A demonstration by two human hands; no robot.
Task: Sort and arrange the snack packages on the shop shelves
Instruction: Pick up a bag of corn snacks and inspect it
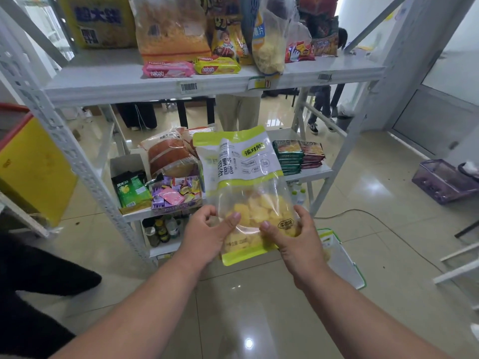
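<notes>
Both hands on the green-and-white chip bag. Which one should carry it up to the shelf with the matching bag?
Right, probably. The matching bag stands on the upper shelf right of centre, above the right hand. That hand wraps the chip bag from its side; the left hand pinches the lower left edge.

Held snack bag (pixel 243 187): lime-green border, white panel, clear window showing yellow chips. Far shelf (pixel 116 84) white; pink wafer pack (pixel 168 69), yellow wafer pack (pixel 217 65). Lower left: green pouch (pixel 131 189), purple candy box (pixel 176 196). Right: purple basket (pixel 445 181).
</notes>
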